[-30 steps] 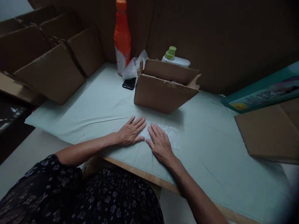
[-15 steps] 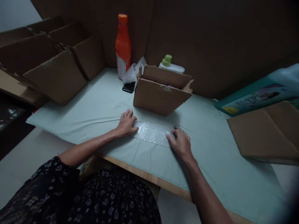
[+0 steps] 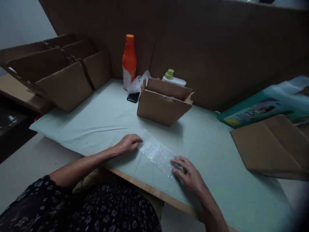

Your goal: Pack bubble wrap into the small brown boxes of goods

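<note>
A flat strip of clear bubble wrap [image 3: 155, 153] lies slanted on the cloth-covered table, its right end nearer to me. My left hand [image 3: 129, 143] is at its left end, with thumb and fingers closed on the edge. At the other end, my right hand [image 3: 188, 170] rests with its fingers apart, the fingertips touching the wrap's corner. Just beyond the strip stands an open cardboard box [image 3: 164, 108] with ragged upper edges; its contents are hidden.
Behind are an orange bottle [image 3: 129, 59], crumpled bubble wrap [image 3: 136, 84], a black phone-like object [image 3: 133, 97] and a green-capped white bottle [image 3: 174, 79]. Divided cardboard bins [image 3: 65, 87] stand left. A teal jug [image 3: 251, 108] and cardboard box [image 3: 267, 145] are right.
The bubble wrap has turned, its right end coming toward me. My left hand has gone from lying flat to pinching the edge; my right hand's fingers have spread. The view has tilted up.
</note>
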A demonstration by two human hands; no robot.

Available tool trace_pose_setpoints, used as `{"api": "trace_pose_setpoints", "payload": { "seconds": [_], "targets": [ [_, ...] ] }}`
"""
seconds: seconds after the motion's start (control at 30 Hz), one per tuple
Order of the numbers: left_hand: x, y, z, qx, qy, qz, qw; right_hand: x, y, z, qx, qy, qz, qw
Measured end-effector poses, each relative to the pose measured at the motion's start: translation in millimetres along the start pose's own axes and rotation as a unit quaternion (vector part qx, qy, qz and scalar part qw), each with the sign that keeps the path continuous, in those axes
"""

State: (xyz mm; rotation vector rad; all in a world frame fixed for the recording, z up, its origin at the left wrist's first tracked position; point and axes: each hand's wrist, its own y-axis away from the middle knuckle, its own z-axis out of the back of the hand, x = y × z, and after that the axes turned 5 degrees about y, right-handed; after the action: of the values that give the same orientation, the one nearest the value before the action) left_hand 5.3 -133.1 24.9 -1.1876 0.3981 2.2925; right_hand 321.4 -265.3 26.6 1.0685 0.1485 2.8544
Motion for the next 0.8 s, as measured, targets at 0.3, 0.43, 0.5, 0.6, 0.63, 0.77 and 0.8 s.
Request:
{"api": "trace_pose_setpoints", "payload": {
  "seconds": [0.3,0.43,0.5,0.6,0.63,0.77,0.8],
  "targets": [
    [-40,-17,48.7,-0.124,-0.057,-0.208,0.969,54,-14,54,-0.141,0.057,0.168,0.974],
    [-97,-71,120.5,-0.3,-0.114,-0.33,0.888,124,-76,140,-0.358,0.122,0.272,0.885],
    [-116,-105,151.0,-0.318,-0.145,-0.305,0.886,152,-120,171,-0.398,0.133,0.277,0.864],
    [-126,-150,176.8,-0.234,-0.211,-0.201,0.927,170,-189,189,-0.251,0.182,0.201,0.929],
    [-127,-162,180.1,-0.192,-0.237,-0.157,0.939,171,-208,188,-0.179,0.216,0.168,0.945],
    [-129,-190,179.4,0.009,-0.364,-0.049,0.93,171,-248,172,0.027,0.409,0.074,0.909],
    [-131,-195,177.7,0.06,-0.387,-0.045,0.919,172,-249,167,0.055,0.454,0.063,0.887]
  ]
}}
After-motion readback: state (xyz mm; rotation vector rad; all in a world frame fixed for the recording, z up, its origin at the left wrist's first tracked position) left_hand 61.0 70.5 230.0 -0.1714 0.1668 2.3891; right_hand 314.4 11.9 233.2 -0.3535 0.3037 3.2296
